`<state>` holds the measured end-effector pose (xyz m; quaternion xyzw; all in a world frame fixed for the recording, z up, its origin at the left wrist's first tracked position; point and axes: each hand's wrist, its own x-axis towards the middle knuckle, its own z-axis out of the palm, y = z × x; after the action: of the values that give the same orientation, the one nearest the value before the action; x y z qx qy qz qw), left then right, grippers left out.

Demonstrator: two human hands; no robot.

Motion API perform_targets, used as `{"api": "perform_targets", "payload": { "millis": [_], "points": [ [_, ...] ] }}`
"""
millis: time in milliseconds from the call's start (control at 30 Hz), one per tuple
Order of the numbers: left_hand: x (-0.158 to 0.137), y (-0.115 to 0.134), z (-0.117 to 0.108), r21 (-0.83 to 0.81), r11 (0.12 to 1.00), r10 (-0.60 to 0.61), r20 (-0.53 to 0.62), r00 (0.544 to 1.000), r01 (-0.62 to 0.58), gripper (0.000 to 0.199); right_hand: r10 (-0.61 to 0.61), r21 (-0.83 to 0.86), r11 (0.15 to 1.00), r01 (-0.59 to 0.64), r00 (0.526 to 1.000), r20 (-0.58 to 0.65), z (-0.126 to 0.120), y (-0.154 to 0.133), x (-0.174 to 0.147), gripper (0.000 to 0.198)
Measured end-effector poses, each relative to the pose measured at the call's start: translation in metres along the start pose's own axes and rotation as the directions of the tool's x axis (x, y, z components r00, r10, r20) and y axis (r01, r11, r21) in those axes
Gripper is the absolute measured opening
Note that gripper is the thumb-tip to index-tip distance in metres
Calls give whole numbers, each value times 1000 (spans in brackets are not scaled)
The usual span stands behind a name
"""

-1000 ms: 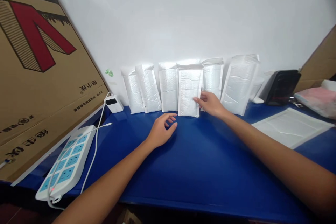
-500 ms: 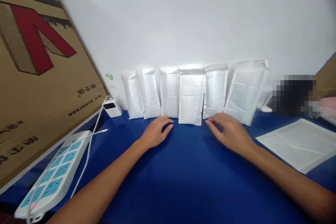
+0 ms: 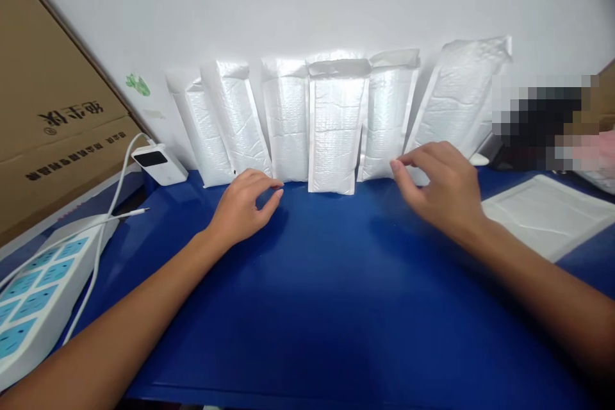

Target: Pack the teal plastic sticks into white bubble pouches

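Several silvery bubble mailers stand upright in a row against the wall. My left hand is open and empty, fingers curved and thumb apart, just in front of the second mailer from the left. A mailer in the middle stands slightly forward of the others, between my two hands. My right hand is raised over the table, loosely curved with nothing visible in it; its thumb tip is near the index fingertip. Behind it, the rightmost mailer leans on the wall and its lower part is hidden.
The table is blue. A flat white mailer lies at the right, near a pixelated dark area. At the left are a power strip, a white cable, a small white device with a dark display and a large cardboard box.
The view has tilted down and come closer, so the mailers appear higher and larger. My hands have moved farther apart, and my right hand has lifted.
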<state>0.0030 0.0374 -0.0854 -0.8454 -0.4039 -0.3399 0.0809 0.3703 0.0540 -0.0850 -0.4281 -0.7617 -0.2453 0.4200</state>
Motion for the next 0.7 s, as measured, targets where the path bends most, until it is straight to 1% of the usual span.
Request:
{"api": "perform_targets", "payload": {
  "millis": [100, 300, 433, 600, 700],
  "points": [
    [0, 2, 0, 0, 1000, 12, 13, 1000, -12, 16, -12, 11, 1000, 11, 1000, 12, 1, 0, 0, 14],
    [1, 1, -1, 22, 1000, 17, -13, 1000, -17, 17, 1, 30, 1000, -1, 1000, 8, -5, -4, 2, 14],
    [1, 4, -2, 2, 1000, 4, -9, 1000, -4, 16, 17, 35, 999, -18, 999, 44, -9, -9, 4, 14],
    [1, 13, -1, -32, 999, -26, 34, 999, 27, 17, -50, 41, 998, 51, 999, -14, -10, -14, 4, 10],
    [-1, 17, 2, -65, 997, -34, 66, 997, 39, 18, -105, 114, 988, 101, 994, 22, -10, -18, 4, 8]
  ]
}}
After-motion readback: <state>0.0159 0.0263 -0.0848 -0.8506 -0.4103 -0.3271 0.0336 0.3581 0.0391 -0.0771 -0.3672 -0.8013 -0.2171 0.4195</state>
